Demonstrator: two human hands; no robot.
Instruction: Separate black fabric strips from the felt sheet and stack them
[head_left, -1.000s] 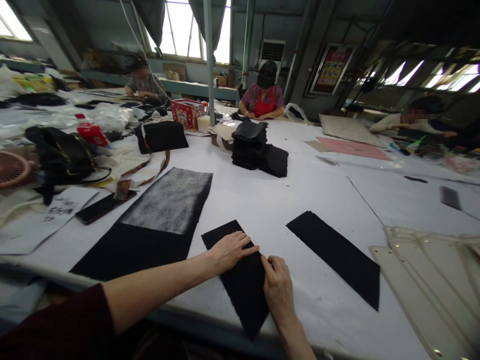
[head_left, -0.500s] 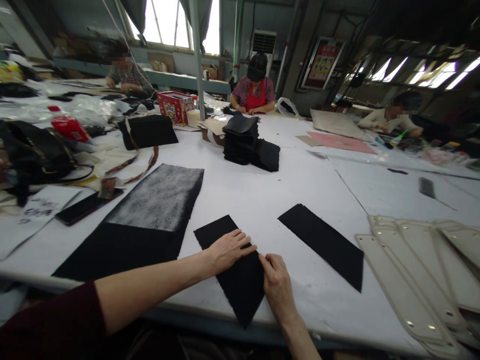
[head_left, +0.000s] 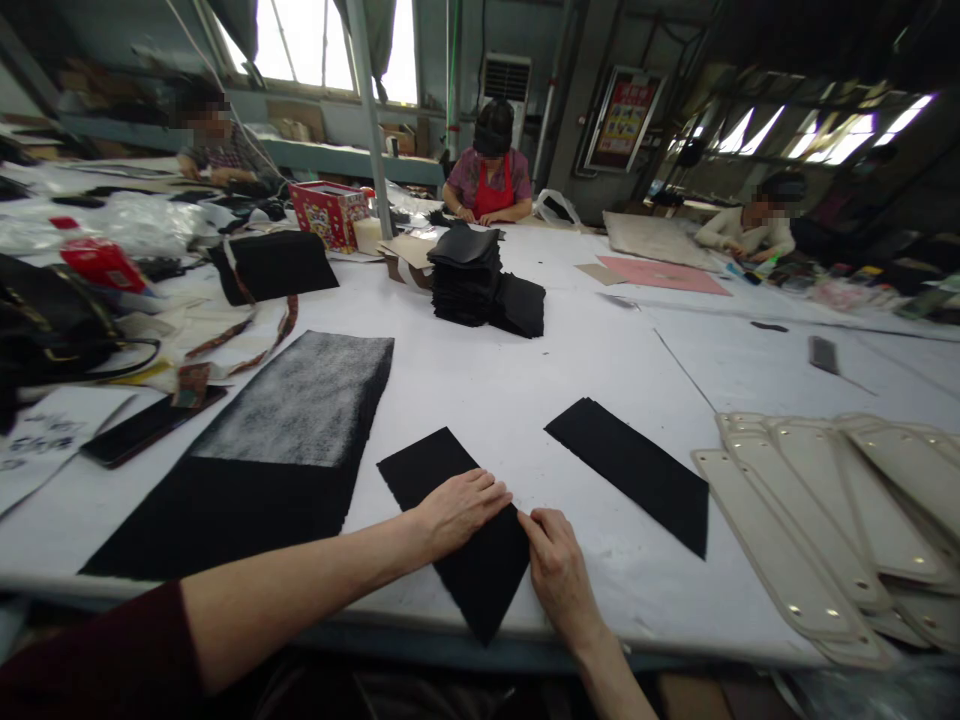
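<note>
A black rectangular sheet (head_left: 480,585), perhaps leather or fabric, lies slantwise in front of me near the table's front edge. Across its middle rests my left hand (head_left: 463,508), palm down, fingers stretched flat to the sheet's right edge. My right hand (head_left: 559,565) is at that same edge, fingers curled under and thumb and forefinger closed on the border; the fingertips are partly hidden. To the right lies a small stack of black strips (head_left: 630,475). On the left is a large stack of black sheets (head_left: 247,510), its upper part covered by a greyish-white speckled area (head_left: 300,400).
Beige panels with metal studs (head_left: 802,530) overlap at the right. Farther back stand piled black pieces (head_left: 465,275) and a red patterned box (head_left: 328,215). A dark phone (head_left: 146,425) lies at left. Several people sit around the table, one in a red apron (head_left: 498,190).
The view has turned a little, so most of the table's things sit farther left. My left hand has slid slightly down along the sheet's edge; my right hand keeps its place there.
</note>
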